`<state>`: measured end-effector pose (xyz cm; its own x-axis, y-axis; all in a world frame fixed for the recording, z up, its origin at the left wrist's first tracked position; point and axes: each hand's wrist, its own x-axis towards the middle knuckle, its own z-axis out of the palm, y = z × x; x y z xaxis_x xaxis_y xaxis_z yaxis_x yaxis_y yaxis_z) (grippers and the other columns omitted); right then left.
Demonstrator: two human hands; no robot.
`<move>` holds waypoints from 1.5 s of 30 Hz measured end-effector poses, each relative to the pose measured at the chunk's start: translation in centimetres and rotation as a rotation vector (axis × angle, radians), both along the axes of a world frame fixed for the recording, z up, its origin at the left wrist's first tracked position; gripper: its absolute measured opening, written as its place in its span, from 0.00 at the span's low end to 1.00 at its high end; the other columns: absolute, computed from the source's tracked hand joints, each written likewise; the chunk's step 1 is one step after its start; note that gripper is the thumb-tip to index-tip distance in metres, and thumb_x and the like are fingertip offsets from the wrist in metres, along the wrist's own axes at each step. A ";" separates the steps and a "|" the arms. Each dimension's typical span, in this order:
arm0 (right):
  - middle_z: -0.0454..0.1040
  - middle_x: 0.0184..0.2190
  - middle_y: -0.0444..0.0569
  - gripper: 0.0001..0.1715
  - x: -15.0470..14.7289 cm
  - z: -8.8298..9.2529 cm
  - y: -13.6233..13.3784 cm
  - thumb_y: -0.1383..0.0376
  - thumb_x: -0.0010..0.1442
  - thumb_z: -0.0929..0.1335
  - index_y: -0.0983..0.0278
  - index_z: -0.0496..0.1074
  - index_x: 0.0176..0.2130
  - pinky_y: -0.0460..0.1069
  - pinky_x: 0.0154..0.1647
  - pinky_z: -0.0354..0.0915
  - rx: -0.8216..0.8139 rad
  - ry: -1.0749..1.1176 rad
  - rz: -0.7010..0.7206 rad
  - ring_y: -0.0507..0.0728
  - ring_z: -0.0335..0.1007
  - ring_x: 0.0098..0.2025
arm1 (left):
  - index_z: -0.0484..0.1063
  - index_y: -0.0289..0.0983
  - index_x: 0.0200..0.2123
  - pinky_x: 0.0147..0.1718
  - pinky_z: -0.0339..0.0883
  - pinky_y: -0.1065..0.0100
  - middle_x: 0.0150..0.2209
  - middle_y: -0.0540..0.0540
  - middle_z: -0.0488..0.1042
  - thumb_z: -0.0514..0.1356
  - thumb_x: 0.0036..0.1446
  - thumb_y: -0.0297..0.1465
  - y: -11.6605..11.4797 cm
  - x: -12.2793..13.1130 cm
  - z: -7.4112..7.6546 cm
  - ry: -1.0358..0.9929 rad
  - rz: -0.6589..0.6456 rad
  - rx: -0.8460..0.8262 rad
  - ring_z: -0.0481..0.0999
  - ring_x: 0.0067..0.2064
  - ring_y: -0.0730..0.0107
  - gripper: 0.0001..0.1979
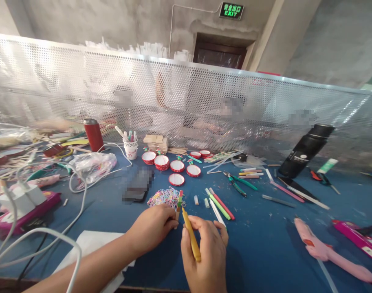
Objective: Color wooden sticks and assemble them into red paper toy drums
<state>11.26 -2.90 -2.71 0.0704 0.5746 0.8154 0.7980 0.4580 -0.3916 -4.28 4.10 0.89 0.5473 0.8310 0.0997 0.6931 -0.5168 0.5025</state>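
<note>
My left hand (153, 226) is closed in a pinch around a thin stick (179, 202) with red and green bands, held upright just in front of a heap of small coloured rubber bands (163, 196). My right hand (208, 248) grips a yellow pen-like tool (192, 236), its tip pointing up toward the base of the stick. Both hands hover low over the blue table (259, 240). Several red-rimmed round caps (176, 179) lie behind the rubber bands.
Coloured markers (220, 203), green pliers (235, 183), a pink glue gun (324, 250), a black flask (306, 150), a red can (93, 134), a paper cup of pens (130, 147), a phone (138, 186), white cables (51, 234) and a charger (20, 199) crowd the table. A perforated metal screen (186, 101) stands behind.
</note>
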 end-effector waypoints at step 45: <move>0.76 0.34 0.46 0.05 0.1 0.0 -0.2 0.65 0.66 0.64 0.61 0.67 0.44 0.58 0.55 0.53 0.030 -0.023 0.010 0.56 0.72 0.37 | 0.72 0.39 0.28 0.32 0.58 0.69 0.31 0.48 0.76 0.54 0.62 0.32 -0.6 0.1 0.3 0.063 0.005 0.037 0.73 0.35 0.67 0.11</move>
